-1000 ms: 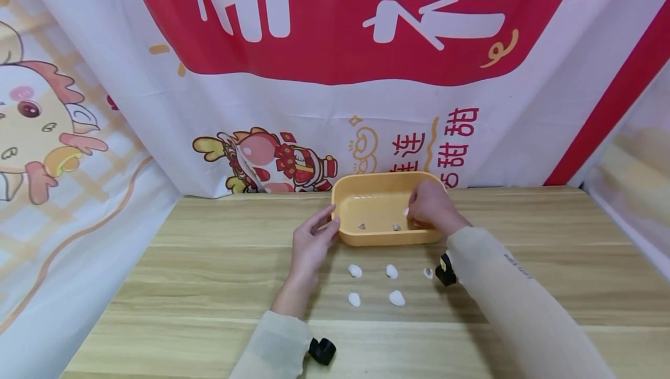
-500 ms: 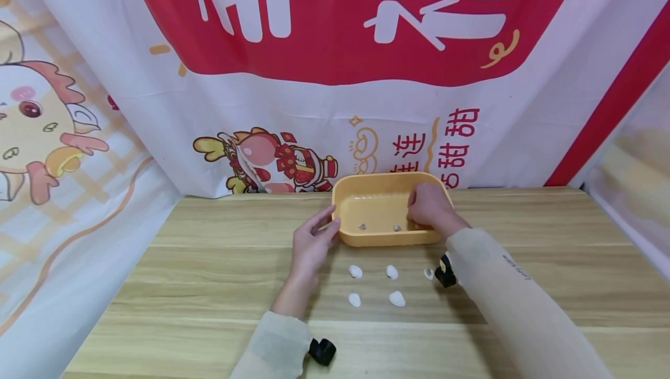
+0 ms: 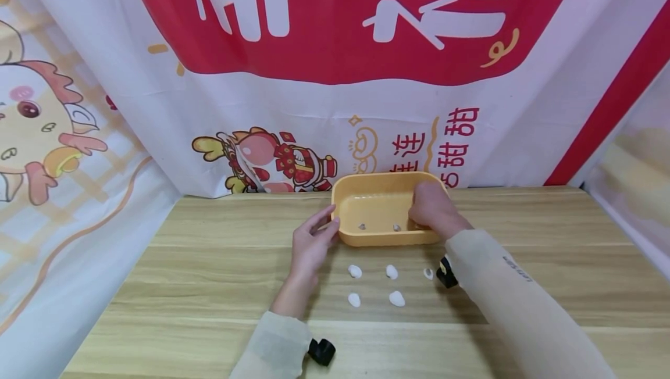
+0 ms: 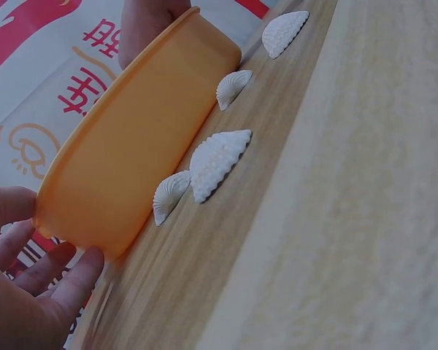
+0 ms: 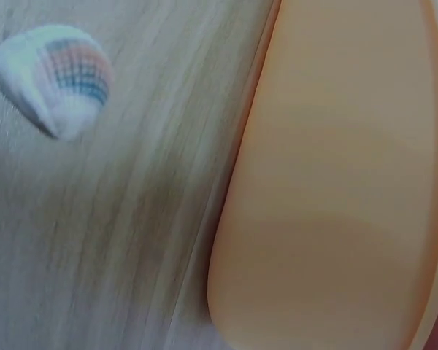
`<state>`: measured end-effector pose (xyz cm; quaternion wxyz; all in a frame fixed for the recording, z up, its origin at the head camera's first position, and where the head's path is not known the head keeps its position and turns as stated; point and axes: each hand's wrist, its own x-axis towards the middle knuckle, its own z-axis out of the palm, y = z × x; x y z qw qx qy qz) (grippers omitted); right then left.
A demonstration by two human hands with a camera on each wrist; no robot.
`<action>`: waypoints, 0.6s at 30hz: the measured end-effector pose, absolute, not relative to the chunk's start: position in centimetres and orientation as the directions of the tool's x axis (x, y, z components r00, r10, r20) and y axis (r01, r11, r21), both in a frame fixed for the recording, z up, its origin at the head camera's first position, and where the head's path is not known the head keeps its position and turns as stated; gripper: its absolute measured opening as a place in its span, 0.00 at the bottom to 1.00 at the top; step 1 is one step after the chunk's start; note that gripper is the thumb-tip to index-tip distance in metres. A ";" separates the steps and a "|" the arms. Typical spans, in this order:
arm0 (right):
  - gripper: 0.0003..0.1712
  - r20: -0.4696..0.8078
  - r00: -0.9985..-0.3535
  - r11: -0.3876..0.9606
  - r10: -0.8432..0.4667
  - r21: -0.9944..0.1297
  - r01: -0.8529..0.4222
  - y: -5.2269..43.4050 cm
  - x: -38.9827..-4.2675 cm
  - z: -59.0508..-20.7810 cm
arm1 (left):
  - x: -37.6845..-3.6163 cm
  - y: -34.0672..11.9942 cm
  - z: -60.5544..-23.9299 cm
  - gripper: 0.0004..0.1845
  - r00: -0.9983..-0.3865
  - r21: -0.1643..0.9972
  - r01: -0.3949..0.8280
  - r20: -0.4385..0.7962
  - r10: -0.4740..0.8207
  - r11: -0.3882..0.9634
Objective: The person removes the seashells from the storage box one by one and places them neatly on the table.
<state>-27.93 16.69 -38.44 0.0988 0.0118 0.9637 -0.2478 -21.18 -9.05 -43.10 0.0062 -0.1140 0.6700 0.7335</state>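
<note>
A yellow-orange plastic bin [image 3: 371, 204] stands at the back of the table. My left hand [image 3: 311, 245] touches its left end with fingertips and thumb, the fingers nearly straight in the left wrist view. My right hand [image 3: 433, 207] reaches down inside the bin's right end; its fingertips are hidden, so I cannot tell what they hold. Two small dark shells, one at left [image 3: 362, 226] and one mid-bin [image 3: 396, 228], lie on the bin's floor. Before the bin lie several white seashells [image 3: 397, 298]. The shell nearest my right wrist [image 5: 55, 80] shows coloured ribs.
The wooden table [image 3: 220, 286] runs back to a printed cloth [image 3: 335, 100] hanging behind the bin. Another printed cloth [image 3: 57, 135] hangs at the left. Dark wrist cameras, one on the left sleeve [image 3: 321, 351] and one on the right [image 3: 446, 272], sit close to the tabletop.
A second ago a white bit showed at my right fingertips; it is out of sight now. The right hand has turned slightly within the bin. The left hand and the shells stay put.
</note>
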 end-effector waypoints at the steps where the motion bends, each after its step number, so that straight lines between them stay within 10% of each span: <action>1: 0.05 -0.191 -0.981 0.881 -0.032 -0.468 0.063 16.7 -28.0 -38.5 | -21.2 -9.0 -43.1 0.21 -0.974 0.982 -0.160 -0.174 -0.145 -0.102; 18: 0.06 -0.158 -0.973 0.854 -0.168 -0.516 -0.063 16.8 -28.3 -39.4 | -21.1 -9.1 -43.1 0.20 -0.970 0.982 -0.172 -0.183 -0.158 -0.082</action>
